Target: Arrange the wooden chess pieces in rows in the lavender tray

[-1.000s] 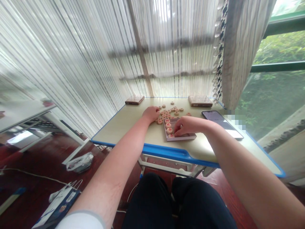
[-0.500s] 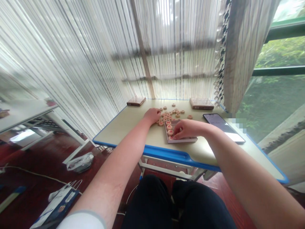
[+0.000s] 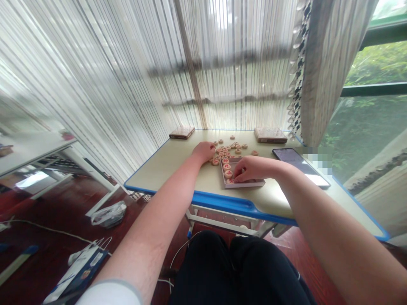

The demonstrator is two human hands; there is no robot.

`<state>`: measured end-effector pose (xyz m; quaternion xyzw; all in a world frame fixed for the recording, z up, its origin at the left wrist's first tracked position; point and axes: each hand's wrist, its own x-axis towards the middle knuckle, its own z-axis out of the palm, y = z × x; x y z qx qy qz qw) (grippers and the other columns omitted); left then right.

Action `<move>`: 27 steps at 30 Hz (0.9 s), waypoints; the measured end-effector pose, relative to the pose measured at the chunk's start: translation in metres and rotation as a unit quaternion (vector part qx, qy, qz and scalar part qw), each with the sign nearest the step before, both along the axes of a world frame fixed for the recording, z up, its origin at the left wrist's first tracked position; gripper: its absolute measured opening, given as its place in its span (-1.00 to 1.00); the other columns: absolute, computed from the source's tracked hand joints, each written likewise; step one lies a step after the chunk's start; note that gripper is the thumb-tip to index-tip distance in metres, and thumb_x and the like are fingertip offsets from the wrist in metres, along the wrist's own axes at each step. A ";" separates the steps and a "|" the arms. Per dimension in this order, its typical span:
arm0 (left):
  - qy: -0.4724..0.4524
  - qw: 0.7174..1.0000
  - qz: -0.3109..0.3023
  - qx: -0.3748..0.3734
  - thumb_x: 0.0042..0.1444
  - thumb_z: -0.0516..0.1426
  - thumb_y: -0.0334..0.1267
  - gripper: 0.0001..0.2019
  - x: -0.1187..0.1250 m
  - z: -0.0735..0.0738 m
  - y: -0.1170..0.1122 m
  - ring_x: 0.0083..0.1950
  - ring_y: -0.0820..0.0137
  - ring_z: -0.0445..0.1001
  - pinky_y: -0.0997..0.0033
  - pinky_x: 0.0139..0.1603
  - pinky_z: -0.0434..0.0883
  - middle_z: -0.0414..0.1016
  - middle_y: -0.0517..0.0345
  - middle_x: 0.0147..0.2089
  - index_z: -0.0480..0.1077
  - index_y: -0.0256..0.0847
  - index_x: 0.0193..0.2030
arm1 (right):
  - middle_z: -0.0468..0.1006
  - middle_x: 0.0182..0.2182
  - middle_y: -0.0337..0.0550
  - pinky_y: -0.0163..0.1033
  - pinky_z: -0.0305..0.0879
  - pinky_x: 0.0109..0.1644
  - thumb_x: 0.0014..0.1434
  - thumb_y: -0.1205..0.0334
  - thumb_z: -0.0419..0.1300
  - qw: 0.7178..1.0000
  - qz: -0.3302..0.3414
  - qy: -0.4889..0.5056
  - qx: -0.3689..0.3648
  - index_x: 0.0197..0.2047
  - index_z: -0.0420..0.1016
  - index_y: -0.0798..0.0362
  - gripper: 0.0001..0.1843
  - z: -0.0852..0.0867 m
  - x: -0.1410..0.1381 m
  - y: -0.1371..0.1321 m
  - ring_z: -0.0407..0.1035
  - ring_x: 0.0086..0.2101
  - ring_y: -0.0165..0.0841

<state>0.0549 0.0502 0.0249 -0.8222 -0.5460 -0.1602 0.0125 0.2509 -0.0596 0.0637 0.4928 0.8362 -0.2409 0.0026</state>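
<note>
Inside an open shallow box [image 3: 244, 185], a column of round wooden xiangqi pieces [image 3: 228, 174] with red characters runs along the left wall. My right hand [image 3: 249, 168] reaches into this box from the right, its fingers curled into a pinch close to the nearest piece. Whatever lies between those fingertips is hidden. Beyond the box, a loose heap of xiangqi pieces [image 3: 222, 151] is spread on the table. At the heap's left side is my left hand [image 3: 204, 151], fingers bent inward and touching the pieces; its fingertips are mostly out of sight.
The pale table [image 3: 165, 169] has a blue rim. Two flat brown boxes, one at back left [image 3: 182, 132] and one at back right [image 3: 270, 135], stand near the curtain [image 3: 235, 93]. A phone [image 3: 300, 166] lies to the right. Bags [image 3: 110, 214] are on the floor at left.
My right hand has shifted slightly right inside the box, and the nearest red piece shows more fully. My left hand stays beside the heap. The view has tilted slightly.
</note>
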 end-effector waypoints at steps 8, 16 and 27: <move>-0.009 1.000 0.005 -0.002 0.09 -0.01 -0.22 -0.71 0.000 0.001 -0.002 -0.14 0.31 0.46 0.40 -0.11 0.35 0.54 0.04 -0.18 0.51 -0.17 -0.19 | 0.50 -0.51 -0.24 -0.30 0.08 -0.44 -0.13 -0.06 0.21 1.000 -0.007 0.019 -0.011 -0.35 0.59 -0.03 -0.66 -0.001 0.001 0.000 0.29 -0.48 -0.39; -0.064 0.995 -0.061 0.035 0.05 -0.03 -0.37 -0.67 0.004 -0.001 0.000 -0.01 0.39 0.40 0.46 0.08 0.27 0.50 0.11 -0.05 0.48 -0.20 -0.11 | 0.48 -0.52 -0.25 -0.30 0.07 -0.46 -0.12 -0.07 0.20 1.000 0.002 0.010 -0.002 -0.36 0.59 -0.02 -0.65 0.000 0.000 0.000 0.26 -0.50 -0.40; -0.039 0.997 -0.072 -0.007 0.02 0.04 -0.28 -0.71 0.005 -0.002 -0.003 -0.06 0.36 0.43 0.44 0.02 0.32 0.52 0.15 -0.10 0.51 -0.14 -0.16 | 0.42 -0.56 -0.22 -0.29 0.08 -0.46 -0.12 -0.22 0.15 0.999 -0.041 0.025 -0.018 -0.39 0.56 0.02 -0.53 0.003 0.004 0.000 0.23 -0.52 -0.41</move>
